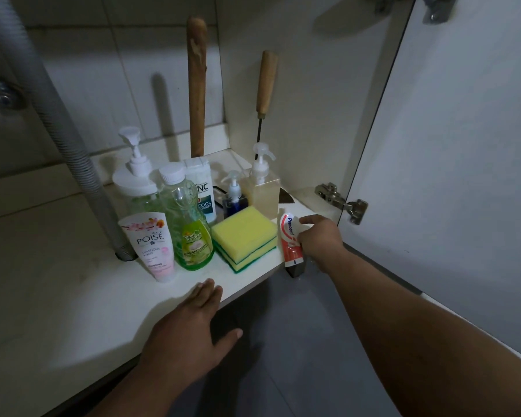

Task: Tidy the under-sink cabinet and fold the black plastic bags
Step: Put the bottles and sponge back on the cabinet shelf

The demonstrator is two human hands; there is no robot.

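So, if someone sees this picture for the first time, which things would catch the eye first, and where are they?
Probably the stacked yellow sponges at the front of the cabinet shelf, bright against the dim white. Just to their right, the right hand holds a red and white toothpaste tube upright at the shelf's edge, while the left hand rests flat on the front edge. Behind, two wooden handles stand against the back corner.
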